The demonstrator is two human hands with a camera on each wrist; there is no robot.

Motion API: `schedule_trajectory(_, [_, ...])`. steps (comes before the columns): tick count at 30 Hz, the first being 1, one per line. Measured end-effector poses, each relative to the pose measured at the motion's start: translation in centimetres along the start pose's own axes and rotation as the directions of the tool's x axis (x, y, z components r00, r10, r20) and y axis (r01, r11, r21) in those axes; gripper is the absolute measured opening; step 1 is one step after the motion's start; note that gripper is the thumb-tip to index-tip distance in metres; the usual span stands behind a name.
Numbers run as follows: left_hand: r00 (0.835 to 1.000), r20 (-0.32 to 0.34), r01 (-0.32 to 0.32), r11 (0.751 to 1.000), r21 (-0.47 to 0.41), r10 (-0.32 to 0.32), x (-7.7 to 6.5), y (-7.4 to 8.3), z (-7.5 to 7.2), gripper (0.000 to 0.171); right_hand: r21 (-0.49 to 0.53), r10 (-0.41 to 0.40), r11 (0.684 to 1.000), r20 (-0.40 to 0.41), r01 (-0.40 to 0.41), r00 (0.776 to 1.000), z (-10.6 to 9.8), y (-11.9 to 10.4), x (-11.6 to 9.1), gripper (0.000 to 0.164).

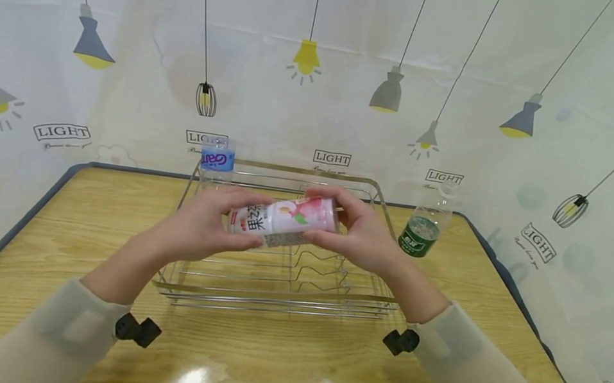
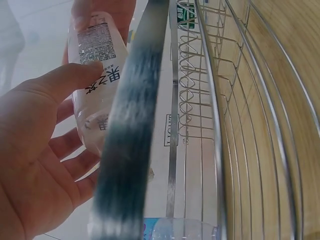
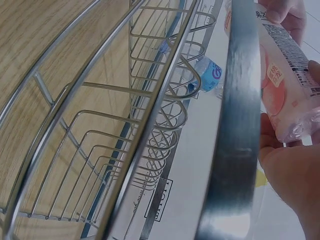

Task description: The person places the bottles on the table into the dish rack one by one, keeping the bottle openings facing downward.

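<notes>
A pink-and-white drink bottle (image 1: 291,220) with peach pictures lies tilted sideways in the air above a metal wire rack (image 1: 270,296). My left hand (image 1: 201,219) holds its left end, thumb across the label in the left wrist view. Its other end, the base, is gripped by my right hand (image 1: 362,234). Dark characters and a printed block show on the bottle (image 2: 95,95) in the left wrist view. Seen from the right wrist, the bottle (image 3: 287,80) is partly hidden behind the rack's flat rim (image 3: 232,125).
At the rack's back left corner stands a clear bottle with a blue label (image 1: 218,160). A clear bottle with a green label (image 1: 419,235) leans to the right of the rack. Wavy wire dividers (image 1: 321,277) fill part of the rack. The wooden table (image 1: 261,360) meets a printed backdrop.
</notes>
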State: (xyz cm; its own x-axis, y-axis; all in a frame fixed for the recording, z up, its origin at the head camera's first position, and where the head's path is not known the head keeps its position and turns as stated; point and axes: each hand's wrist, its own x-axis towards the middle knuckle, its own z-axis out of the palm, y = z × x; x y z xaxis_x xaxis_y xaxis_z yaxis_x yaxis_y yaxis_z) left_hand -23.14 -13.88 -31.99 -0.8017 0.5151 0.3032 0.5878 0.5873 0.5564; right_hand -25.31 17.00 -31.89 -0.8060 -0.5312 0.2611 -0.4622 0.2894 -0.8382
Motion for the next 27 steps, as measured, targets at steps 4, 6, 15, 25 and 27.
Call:
schedule_trajectory(4, [1.0,-0.007,0.013,1.0,-0.018,-0.013,-0.1,-0.3,0.3,0.064,0.037,0.001,0.999,-0.005,-0.001,1.0,0.0,-0.1,0.1,0.071])
schedule_trajectory(6, [1.0,-0.011,0.019,0.999,-0.042,-0.019,-0.2,-0.4,0.5,0.062,0.053,-0.011,0.999,-0.011,0.011,1.0,0.0,-0.1,0.2,0.073])
schedule_trajectory(15, [0.992,-0.017,0.115,0.967,-0.228,-0.122,-0.3,-0.9,1.1,0.066,0.146,-0.106,0.983,-0.064,0.114,0.992,-0.1,-0.1,0.7,0.083])
schedule_trajectory(25, [0.987,-0.028,0.128,0.879,-0.459,-0.159,0.0,-1.4,1.9,0.067,0.166,-0.077,0.983,-0.041,0.082,0.996,0.7,-0.1,0.9,0.079])
schedule_trajectory(27, [0.986,-0.036,0.126,0.865,-0.486,-0.163,0.1,-1.3,2.1,0.066,0.169,-0.055,0.984,-0.032,0.059,0.998,1.0,-0.2,1.0,0.079])
